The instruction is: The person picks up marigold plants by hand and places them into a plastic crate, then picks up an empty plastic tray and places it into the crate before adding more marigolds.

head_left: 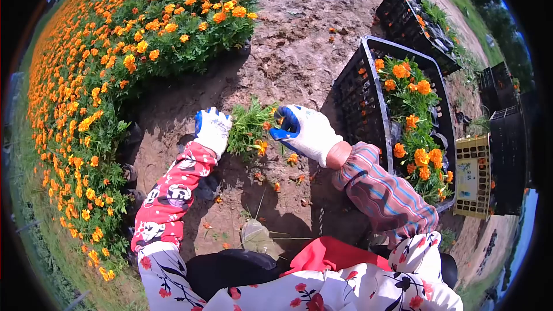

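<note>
A leafy marigold plant [249, 129] with a few orange blooms is between my hands, tilted over the bare soil. My left hand [213, 131], in a white and blue glove, is closed at the plant's left side; its fingers hide the part they grip. On the other side, my right hand [308, 133], gloved the same way, has its thumb and fingers curled together by the flower tops. A bit of orange shows between those fingertips, apparently a marigold flower. Loose flower heads [292, 159] lie on the soil below the plant.
A dense bed of marigolds [86, 115] borders the left side. At my right stands a black crate [364, 52] holding flowering marigolds, with another black crate [397, 14] behind it. A yellow crate [472, 175] stands beside black crates [507, 155] at the far right.
</note>
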Tool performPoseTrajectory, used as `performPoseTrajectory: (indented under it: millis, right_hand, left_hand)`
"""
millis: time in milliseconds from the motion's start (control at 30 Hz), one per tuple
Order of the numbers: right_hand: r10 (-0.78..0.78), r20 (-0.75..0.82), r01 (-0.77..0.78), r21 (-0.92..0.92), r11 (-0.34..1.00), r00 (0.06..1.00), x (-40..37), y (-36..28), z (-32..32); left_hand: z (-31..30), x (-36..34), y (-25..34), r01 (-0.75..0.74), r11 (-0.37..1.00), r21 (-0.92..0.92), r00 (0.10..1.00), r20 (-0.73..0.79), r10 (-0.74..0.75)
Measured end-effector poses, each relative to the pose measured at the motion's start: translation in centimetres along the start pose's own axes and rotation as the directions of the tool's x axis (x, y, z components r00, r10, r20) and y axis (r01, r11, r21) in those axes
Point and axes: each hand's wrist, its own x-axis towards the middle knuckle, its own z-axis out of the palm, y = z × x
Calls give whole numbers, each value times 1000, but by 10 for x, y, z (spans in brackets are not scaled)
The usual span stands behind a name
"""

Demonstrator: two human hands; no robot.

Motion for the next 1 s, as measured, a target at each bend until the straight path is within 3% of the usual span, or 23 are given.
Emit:
performPoseTrajectory:
  millis: [67,133,200,233,267,300,333,400,467,500,533,600,667,700,733,767,833,933,1000]
  right_hand:
    - [-58,15,60,-235,970,998,5,3,3]
    - [-3,247,77,-291,954,969,13,-3,11]
    - [52,331,13,-191,981,942,11,-5,25]
    - [24,340,31,-154,988,940,6,-13,19]
    - [10,330,31,-119,992,944,0,-17,22]
    - [-21,306,46,-76,996,952,-8,-27,12]
    - [-57,293,73,-44,996,954,-13,-28,17]
    - [-59,439,34,63,997,896,-26,-39,-9]
    - [-163,439,158,49,986,884,-47,-40,-24]
    - [-219,445,207,75,975,868,-57,-39,-33]
    - [-241,387,213,115,970,890,-68,-37,-46]
    - [-225,269,195,136,971,936,-83,-20,-86]
    - [-114,169,115,4,993,979,-97,9,-155]
    - [-40,0,40,-74,996,999,-113,27,-191]
    - [185,8,-179,-213,960,983,-130,43,-227]
    - [340,-35,-325,-405,855,940,-152,59,-258]
    - [623,-19,-492,-632,599,782,-202,92,-298]
    - [766,11,-581,-645,496,642,-272,145,-295]
    - [737,-22,-579,-636,511,675,-300,174,-275]
  left_hand:
    - [-7,-4,7,-34,999,-10,998,-46,33]
    - [-6,-3,13,-69,997,25,994,-82,71]
    - [3,-4,15,-93,995,41,978,-182,99]
    - [5,4,17,-53,999,-4,998,22,53]
    - [18,0,14,-55,998,3,994,-98,55]
    - [31,3,8,-36,998,-54,997,-75,32]
    - [80,5,-6,-57,998,13,965,-255,59]
    - [97,12,-29,20,989,-149,993,-108,-36]
    - [36,4,-35,78,954,-289,983,182,-25]
    - [58,6,-39,65,958,-280,985,169,-17]
    - [105,5,-49,138,800,-584,989,43,-140]
    - [88,-18,-39,181,951,-250,936,-252,-244]
    - [53,-29,-35,207,954,-215,969,-87,-230]
    - [36,-29,-34,153,929,-336,979,-74,-188]
    - [16,-26,-34,291,798,-527,956,193,-220]
    - [-4,-38,-31,51,557,-829,996,3,-87]
    - [-10,-36,-27,-28,289,-957,995,-54,-83]
    - [-28,-26,-22,-47,93,-995,991,-58,-121]
    - [-44,-17,-19,-71,10,-997,989,-72,-132]
